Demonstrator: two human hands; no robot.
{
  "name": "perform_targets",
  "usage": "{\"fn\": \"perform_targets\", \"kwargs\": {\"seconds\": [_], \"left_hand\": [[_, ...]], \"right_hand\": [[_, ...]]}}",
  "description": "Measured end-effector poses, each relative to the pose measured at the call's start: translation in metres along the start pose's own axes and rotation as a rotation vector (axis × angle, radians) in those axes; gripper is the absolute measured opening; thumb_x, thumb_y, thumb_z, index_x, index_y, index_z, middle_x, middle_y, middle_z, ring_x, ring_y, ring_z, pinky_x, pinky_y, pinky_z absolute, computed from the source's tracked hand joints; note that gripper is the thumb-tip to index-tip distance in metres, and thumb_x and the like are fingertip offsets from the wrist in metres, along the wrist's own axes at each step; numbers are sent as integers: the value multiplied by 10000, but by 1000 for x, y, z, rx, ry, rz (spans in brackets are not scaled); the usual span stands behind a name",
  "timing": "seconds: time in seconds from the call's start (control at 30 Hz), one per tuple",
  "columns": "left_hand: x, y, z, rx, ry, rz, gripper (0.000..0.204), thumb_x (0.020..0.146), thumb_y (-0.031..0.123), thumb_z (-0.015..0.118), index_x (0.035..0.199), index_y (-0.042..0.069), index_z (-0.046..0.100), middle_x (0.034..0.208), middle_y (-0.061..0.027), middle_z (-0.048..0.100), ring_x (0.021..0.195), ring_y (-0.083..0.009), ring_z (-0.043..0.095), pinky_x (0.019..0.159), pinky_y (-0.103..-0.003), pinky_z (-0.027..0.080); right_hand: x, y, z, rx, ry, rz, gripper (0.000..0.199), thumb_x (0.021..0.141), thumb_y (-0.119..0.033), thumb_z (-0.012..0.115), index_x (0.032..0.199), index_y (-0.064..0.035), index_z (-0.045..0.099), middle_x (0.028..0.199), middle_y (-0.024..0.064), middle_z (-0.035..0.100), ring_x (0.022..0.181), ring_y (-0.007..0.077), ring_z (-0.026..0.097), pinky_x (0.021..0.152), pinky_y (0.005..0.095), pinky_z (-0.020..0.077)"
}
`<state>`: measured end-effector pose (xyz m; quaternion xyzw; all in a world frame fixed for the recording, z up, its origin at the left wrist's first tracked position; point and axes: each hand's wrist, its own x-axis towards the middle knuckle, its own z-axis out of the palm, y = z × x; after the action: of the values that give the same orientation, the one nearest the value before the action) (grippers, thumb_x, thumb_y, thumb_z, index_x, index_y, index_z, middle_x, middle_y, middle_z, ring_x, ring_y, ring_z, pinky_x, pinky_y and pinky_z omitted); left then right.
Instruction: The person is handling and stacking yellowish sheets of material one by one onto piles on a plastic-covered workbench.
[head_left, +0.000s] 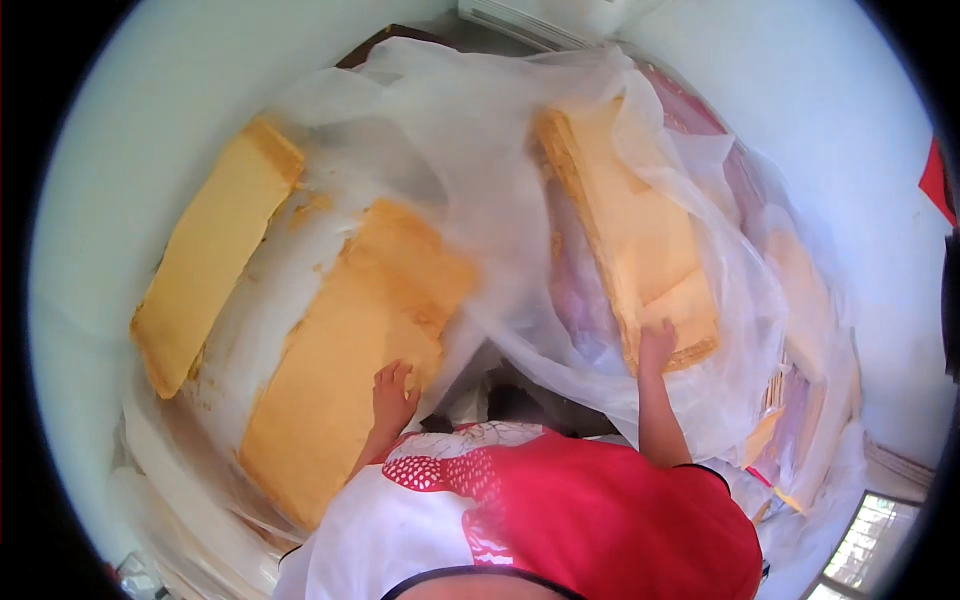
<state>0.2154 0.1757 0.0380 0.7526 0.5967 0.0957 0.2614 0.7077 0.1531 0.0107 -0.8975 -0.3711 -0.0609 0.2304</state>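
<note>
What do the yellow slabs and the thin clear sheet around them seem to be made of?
The yellow slabs look like foam, probably upholstery sponge: matte, thick, with rough, browned, crumbly edges. The clear sheet looks like thin plastic film: translucent, slightly glossy, wrinkled and draped in soft folds. The left hand rests on one slab; the right hand presses another slab wrapped in film.

lower ends of the yellow foam slabs (pixel 340 350) and pinkish stack (pixel 690 120) veiled under milky plastic sheeting (pixel 470 150)
</note>
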Motion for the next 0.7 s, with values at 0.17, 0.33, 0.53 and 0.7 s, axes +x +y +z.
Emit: {"fn": "perform_targets", "kwargs": {"seconds": [0.17, 0.33, 0.53, 0.7], "left_hand": [[65, 59, 21, -200, 49, 192, 363, 701, 142, 615, 1045, 67, 525, 1057, -144, 527, 1003, -328, 461, 841, -395, 403], [103, 122, 49, -211, 63, 393, 323, 699, 125, 606, 1012, 77, 539, 998, -138, 547, 937, -321, 494, 813, -401, 410], [131, 204, 70, -109, -33, 566, 319, 685, 130, 612, 993, 85, 544, 930, -114, 551, 891, -313, 508, 787, -411, 403], [166, 264, 83, -153, -173, 755, 331, 699, 136, 610, 1021, 97, 548, 1083, -118, 521, 1007, -300, 479, 854, -408, 386]], "right_hand": [[-7, 149, 39, 765, -22, 770, 268, 734, -147, 598, 972, -45, 532, 801, 78, 586, 731, 160, 548, 605, 258, 454], [18, 81, -14, 1235, -229, 1252, 208, 786, -219, 590, 945, -92, 547, 790, 21, 584, 631, 98, 514, 468, 186, 382], [23, 87, -27, 1333, -370, 1306, 281, 790, -312, 605, 969, -102, 550, 857, 4, 598, 617, 95, 524, 449, 180, 379], [37, 54, -49, 1495, -489, 1248, 290, 798, -321, 601, 978, -101, 545, 909, 17, 610, 650, 96, 545, 389, 185, 347]]}}
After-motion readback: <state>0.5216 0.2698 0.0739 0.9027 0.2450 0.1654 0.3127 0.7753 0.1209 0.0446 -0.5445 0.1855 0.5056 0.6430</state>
